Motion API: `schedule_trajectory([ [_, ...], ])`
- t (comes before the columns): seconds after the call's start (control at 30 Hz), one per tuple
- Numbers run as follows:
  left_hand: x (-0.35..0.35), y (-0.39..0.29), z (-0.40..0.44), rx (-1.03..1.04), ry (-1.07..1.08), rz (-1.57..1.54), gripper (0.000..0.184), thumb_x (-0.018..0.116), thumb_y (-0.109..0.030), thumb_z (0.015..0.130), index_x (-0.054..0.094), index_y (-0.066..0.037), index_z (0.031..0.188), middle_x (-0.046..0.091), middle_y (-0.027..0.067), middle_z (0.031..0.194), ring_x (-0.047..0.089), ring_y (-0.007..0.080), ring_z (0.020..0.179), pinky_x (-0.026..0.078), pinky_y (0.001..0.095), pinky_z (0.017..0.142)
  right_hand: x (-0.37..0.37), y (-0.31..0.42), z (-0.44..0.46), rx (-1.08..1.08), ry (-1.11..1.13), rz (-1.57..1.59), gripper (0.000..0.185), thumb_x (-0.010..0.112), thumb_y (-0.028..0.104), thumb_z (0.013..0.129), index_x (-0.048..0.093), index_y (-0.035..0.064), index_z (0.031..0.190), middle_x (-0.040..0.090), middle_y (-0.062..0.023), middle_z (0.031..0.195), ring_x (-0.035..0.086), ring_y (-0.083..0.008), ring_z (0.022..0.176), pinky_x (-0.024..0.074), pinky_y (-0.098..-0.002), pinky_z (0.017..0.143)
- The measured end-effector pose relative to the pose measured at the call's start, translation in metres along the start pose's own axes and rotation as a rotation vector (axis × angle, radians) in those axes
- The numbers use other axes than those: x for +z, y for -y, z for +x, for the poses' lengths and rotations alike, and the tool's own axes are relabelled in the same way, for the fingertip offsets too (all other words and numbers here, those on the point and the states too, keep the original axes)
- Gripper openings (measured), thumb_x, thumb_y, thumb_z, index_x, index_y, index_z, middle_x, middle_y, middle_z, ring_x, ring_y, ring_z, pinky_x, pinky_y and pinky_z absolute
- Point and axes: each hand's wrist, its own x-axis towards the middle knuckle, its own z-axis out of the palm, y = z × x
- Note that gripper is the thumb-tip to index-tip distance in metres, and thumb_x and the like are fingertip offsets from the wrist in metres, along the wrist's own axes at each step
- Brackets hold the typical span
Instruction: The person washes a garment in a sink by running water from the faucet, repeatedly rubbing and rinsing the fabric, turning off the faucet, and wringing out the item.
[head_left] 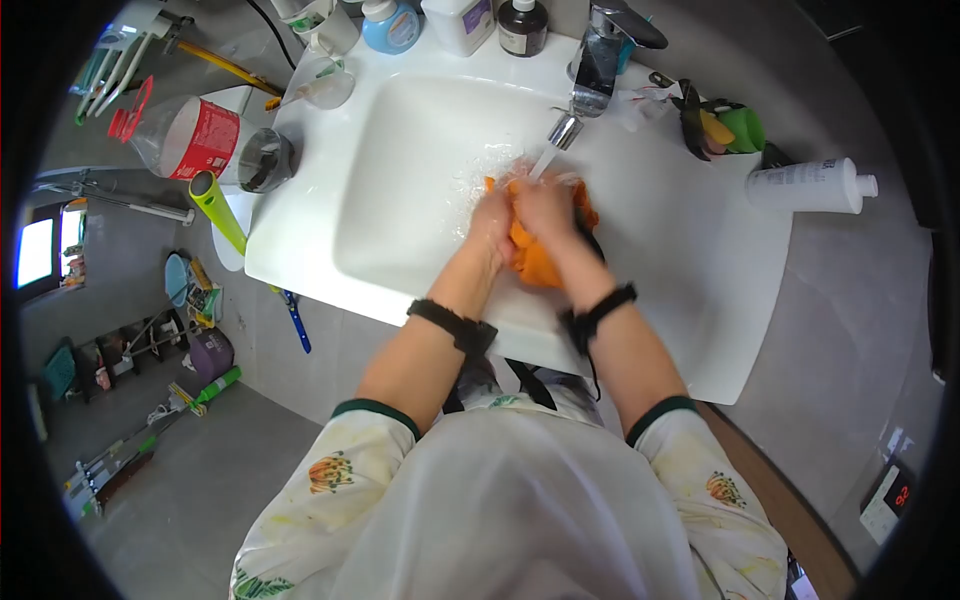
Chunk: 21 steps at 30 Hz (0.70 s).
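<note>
Wrists: a black band [455, 322] circles my left one, and another black band [600, 310] circles my right one
Hands: my left hand [488, 226] and right hand [545, 208] are close together, both closed on the orange cloth, fingers blurred by water
Orange cloth [538, 264]: bunched between and beneath my hands, with folds showing past my right hand on its outer side and a small bit beyond my left fingers
Cloth's direction: its loose lower part points back toward me, between my wrists; crumpled as it is, its long axis seems to run roughly from under the water toward my body
Water: a stream [543, 161] falls onto my hands and splashes around them
White sink [400, 190]: its basin lies under my hands and the cloth
Faucet [597, 70]: just beyond my hands, spout angled toward them
Tabletop [300, 230]: a white bottle [805, 187] lies on its side to the right, near a green cup [742, 130]; a blue-and-white bottle [390, 28] and a dark bottle [522, 28] stand along the far edge
</note>
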Motion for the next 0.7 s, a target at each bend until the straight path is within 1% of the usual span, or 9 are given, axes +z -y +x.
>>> schedule_trajectory([
  [0.03, 0.004, 0.004, -0.006, 0.002, -0.007, 0.007, 0.041, 0.037, -0.036, 0.100, 0.053, -0.004, 0.120, 0.061, 0.0135, 0.116, 0.060, 0.0275, 0.104, 0.049, 0.0397, 0.093, -0.001, -0.017, 0.021, 0.154, 0.141, 0.026, 0.036, 0.055, 0.027, 0.093, 0.056, -0.0011, 0.116, 0.064, -0.0178, 0.100, 0.062, -0.0369, 0.094, 0.0476, -0.0383, 0.082],
  [0.07, 0.011, 0.004, -0.014, -0.012, 0.013, -0.055, 0.040, 0.039, -0.035, 0.099, 0.053, -0.004, 0.119, 0.061, 0.0132, 0.114, 0.061, 0.0274, 0.103, 0.049, 0.0396, 0.092, 0.012, -0.019, 0.029, 0.651, -0.043, 0.726, 0.038, 0.056, 0.025, 0.089, 0.056, -0.0008, 0.116, 0.065, -0.0224, 0.101, 0.062, -0.0377, 0.096, 0.0482, -0.0395, 0.085],
  [0.1, 0.014, 0.004, -0.017, -0.028, 0.037, -0.119, 0.039, 0.042, -0.035, 0.098, 0.054, -0.004, 0.118, 0.062, 0.0129, 0.113, 0.061, 0.0272, 0.102, 0.050, 0.0394, 0.091, 0.012, -0.016, 0.029, 0.650, -0.047, 0.733, 0.038, 0.056, 0.025, 0.089, 0.056, -0.0008, 0.116, 0.065, -0.0224, 0.101, 0.062, -0.0377, 0.096, 0.0482, -0.0395, 0.085],
  [0.23, 0.010, -0.032, -0.015, -0.043, 0.215, -0.280, 0.044, 0.035, -0.041, 0.100, 0.055, -0.004, 0.114, 0.062, 0.0132, 0.112, 0.061, 0.0298, 0.100, 0.049, 0.0432, 0.091, 0.016, 0.005, -0.012, 0.147, -0.219, 0.355, 0.039, 0.053, 0.025, 0.090, 0.053, 0.0006, 0.121, 0.062, -0.0249, 0.107, 0.060, -0.0371, 0.103, 0.0472, -0.0408, 0.087],
  [0.3, 0.000, -0.034, 0.001, -0.012, 0.158, -0.266, 0.046, 0.032, -0.042, 0.100, 0.055, -0.004, 0.113, 0.063, 0.0141, 0.109, 0.061, 0.0298, 0.098, 0.048, 0.0449, 0.091, 0.016, 0.038, -0.045, -0.336, -0.341, -0.003, 0.042, 0.054, 0.029, 0.090, 0.052, 0.0011, 0.121, 0.061, -0.0256, 0.107, 0.059, -0.0381, 0.104, 0.0471, -0.0415, 0.087],
  [0.37, -0.027, -0.001, 0.043, 0.069, 0.088, -0.128, 0.044, 0.033, -0.040, 0.100, 0.054, -0.004, 0.115, 0.063, 0.0149, 0.106, 0.062, 0.0289, 0.095, 0.049, 0.0446, 0.090, 0.004, 0.027, -0.028, -0.144, -0.089, 0.014, 0.048, 0.057, 0.029, 0.092, 0.047, -0.0002, 0.128, 0.058, -0.0242, 0.114, 0.058, -0.0318, 0.105, 0.0451, -0.0377, 0.090],
  [0.43, 0.005, 0.011, 0.000, 0.038, -0.033, 0.031, 0.038, 0.034, -0.033, 0.100, 0.053, -0.004, 0.117, 0.062, 0.0134, 0.108, 0.061, 0.0275, 0.097, 0.049, 0.0421, 0.090, -0.020, -0.009, 0.024, 0.436, 0.291, 0.401, 0.045, 0.057, 0.026, 0.088, 0.048, 0.0026, 0.124, 0.058, -0.0258, 0.111, 0.059, -0.0401, 0.102, 0.0469, -0.0424, 0.086],
  [0.57, 0.016, -0.005, -0.018, 0.013, 0.078, -0.217, 0.045, 0.030, -0.039, 0.100, 0.052, -0.005, 0.120, 0.061, 0.0144, 0.112, 0.060, 0.0297, 0.102, 0.047, 0.0435, 0.094, 0.000, -0.028, 0.022, 0.502, 0.076, 0.692, 0.048, 0.056, 0.024, 0.087, 0.044, 0.0009, 0.128, 0.057, -0.0267, 0.115, 0.059, -0.0387, 0.103, 0.0459, -0.0429, 0.087],
  [0.7, 0.004, -0.030, -0.014, 0.102, 0.166, -0.368, 0.047, 0.029, -0.041, 0.100, 0.055, -0.006, 0.115, 0.061, 0.0150, 0.112, 0.059, 0.0305, 0.104, 0.046, 0.0436, 0.096, 0.007, 0.032, -0.039, -0.275, -0.278, 0.164, 0.054, 0.058, 0.027, 0.089, 0.039, 0.0005, 0.131, 0.056, -0.0264, 0.116, 0.055, -0.0405, 0.110, 0.0436, -0.0453, 0.092],
])
